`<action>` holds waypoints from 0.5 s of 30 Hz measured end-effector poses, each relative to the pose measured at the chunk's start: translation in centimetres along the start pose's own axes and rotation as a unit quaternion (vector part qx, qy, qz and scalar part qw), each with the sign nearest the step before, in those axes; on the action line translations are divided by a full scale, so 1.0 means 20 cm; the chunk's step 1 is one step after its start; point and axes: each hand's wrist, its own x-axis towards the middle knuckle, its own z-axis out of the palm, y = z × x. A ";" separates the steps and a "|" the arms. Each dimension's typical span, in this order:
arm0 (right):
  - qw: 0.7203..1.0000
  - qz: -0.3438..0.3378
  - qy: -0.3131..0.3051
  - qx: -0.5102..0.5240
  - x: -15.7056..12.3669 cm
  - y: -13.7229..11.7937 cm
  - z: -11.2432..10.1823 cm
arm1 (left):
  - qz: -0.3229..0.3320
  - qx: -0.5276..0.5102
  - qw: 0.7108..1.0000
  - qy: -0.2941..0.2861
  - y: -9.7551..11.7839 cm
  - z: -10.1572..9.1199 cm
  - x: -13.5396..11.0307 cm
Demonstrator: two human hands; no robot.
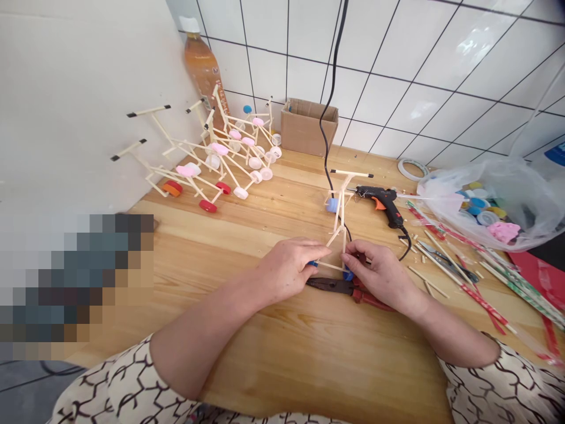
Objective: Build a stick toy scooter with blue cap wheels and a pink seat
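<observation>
A small tricycle model (340,207) made of pale sticks stands upright on the wooden table, its dark-tipped handlebar pointing away from me. My left hand (295,268) pinches the blue bottle-cap wheel (312,263) at the model's near left. My right hand (376,268) has thumb and finger closed at the near right, by another blue cap wheel (348,275) and the stick above it. A lighter blue cap (332,205) sits at the far end. Red-handled pliers (331,285) lie just below, partly hidden by my right hand.
Several similar models (220,150) stand at the back left near a drink bottle (202,65) and a cardboard box (309,126). A black glue gun (382,203) lies right of the model, its cord trailing. Scissors (441,258), sticks and a plastic bag of caps (494,203) are farther right.
</observation>
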 end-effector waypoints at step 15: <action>1.000 -0.010 0.009 0.008 0.00 0.01 0.02 | 0.019 0.007 1.000 -0.002 0.00 0.00 0.00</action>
